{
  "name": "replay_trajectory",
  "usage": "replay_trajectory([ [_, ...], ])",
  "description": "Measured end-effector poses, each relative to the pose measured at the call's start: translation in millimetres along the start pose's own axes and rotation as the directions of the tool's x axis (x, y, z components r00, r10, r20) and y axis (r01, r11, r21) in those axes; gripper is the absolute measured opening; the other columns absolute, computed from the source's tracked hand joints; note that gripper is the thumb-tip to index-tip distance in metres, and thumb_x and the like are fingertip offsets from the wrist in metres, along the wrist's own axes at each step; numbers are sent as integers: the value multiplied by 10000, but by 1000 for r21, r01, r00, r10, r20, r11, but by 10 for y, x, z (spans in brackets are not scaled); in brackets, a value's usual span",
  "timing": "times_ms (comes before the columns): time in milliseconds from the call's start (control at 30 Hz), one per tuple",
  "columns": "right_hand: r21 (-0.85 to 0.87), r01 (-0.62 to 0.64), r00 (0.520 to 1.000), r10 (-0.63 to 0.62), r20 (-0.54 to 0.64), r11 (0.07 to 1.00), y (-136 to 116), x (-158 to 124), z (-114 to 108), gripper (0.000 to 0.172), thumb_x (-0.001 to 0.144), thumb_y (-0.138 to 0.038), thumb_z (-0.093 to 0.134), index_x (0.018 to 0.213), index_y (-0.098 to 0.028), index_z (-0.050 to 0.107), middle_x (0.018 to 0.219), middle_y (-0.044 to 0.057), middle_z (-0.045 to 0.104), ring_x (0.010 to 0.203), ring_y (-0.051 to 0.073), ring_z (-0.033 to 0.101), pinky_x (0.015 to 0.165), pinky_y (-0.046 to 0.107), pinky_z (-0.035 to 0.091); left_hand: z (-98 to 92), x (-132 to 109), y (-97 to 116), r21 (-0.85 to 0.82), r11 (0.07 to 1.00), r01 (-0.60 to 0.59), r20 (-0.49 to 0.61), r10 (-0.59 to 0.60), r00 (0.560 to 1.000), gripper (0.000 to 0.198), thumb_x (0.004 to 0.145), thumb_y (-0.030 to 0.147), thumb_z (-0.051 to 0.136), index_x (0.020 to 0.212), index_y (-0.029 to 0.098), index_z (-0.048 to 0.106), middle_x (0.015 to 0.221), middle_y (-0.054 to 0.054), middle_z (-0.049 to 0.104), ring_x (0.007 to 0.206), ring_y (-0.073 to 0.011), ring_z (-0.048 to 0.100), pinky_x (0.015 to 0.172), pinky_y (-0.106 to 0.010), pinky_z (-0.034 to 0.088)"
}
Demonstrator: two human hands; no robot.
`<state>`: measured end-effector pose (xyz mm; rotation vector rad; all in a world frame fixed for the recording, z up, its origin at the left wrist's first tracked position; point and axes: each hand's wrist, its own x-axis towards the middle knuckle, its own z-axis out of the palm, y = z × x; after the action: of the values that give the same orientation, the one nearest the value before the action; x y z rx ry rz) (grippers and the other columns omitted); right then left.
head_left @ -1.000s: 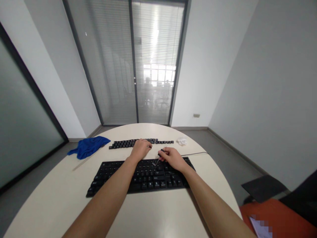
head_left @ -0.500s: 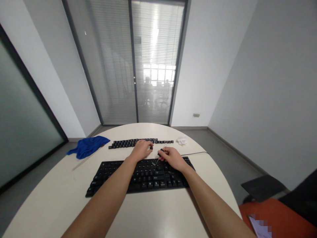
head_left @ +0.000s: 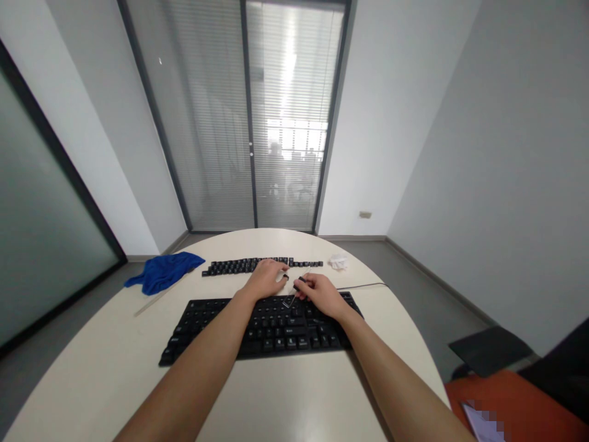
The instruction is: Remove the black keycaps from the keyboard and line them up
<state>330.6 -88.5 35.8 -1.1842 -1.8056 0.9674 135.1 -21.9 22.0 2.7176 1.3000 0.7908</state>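
Observation:
A black keyboard lies across the table in front of me, with bare spots in its upper rows where keycaps are off. Above its top edge, my left hand pinches a small black keycap between thumb and fingers. Just to the right, my right hand is closed on a keycap puller with a dark handle and wire loops. The loops hang over the keyboard's upper part. Behind my left hand stand rows of loose keycaps, some hidden by the fingers.
A blue cloth and a thin stick lie at the left of the round table. Crumpled white tissue is at the back right. The keyboard's cable trails right. An orange chair stands lower right.
My left hand has shifted slightly right, bringing the keycap closer to my right hand. The right hand and the puller have hardly moved.

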Motion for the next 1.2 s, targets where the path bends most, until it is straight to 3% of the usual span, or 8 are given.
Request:
replay_trajectory([
  [167,3,0,1000,0,1,1000,-1,1,1,338,870,-490,568,799,-162,608,715,69,728,653,194,673,623,275,508,-3,14,12,15,1000,24,44,-24,999,243,838,366,612,1008,223,713,1008,-39,731,1008,-239,616,972,-376,418],
  [300,-2,3,1000,-3,-1,1000,14,5,3,327,874,-480,564,808,-163,609,713,67,728,650,191,674,624,272,507,0,20,-14,23,999,46,59,-47,997,185,842,286,601,974,246,726,996,-20,737,986,-232,624,947,-365,429],
  [600,-30,3,1000,-3,-3,1000,24,9,-6,347,875,-501,551,774,-172,598,714,63,730,648,190,677,616,268,505,-13,-14,-101,67,986,154,-1,-154,988,175,793,230,636,937,253,732,979,-34,731,1006,-243,616,980,-379,413],
  [1200,-19,9,1000,-9,0,1000,29,4,3,365,877,-511,553,793,-160,608,726,68,731,657,187,673,632,270,512,-41,0,-123,113,974,198,-77,-190,979,177,781,203,640,937,237,716,1004,-39,721,1036,-251,569,943,-367,423],
])
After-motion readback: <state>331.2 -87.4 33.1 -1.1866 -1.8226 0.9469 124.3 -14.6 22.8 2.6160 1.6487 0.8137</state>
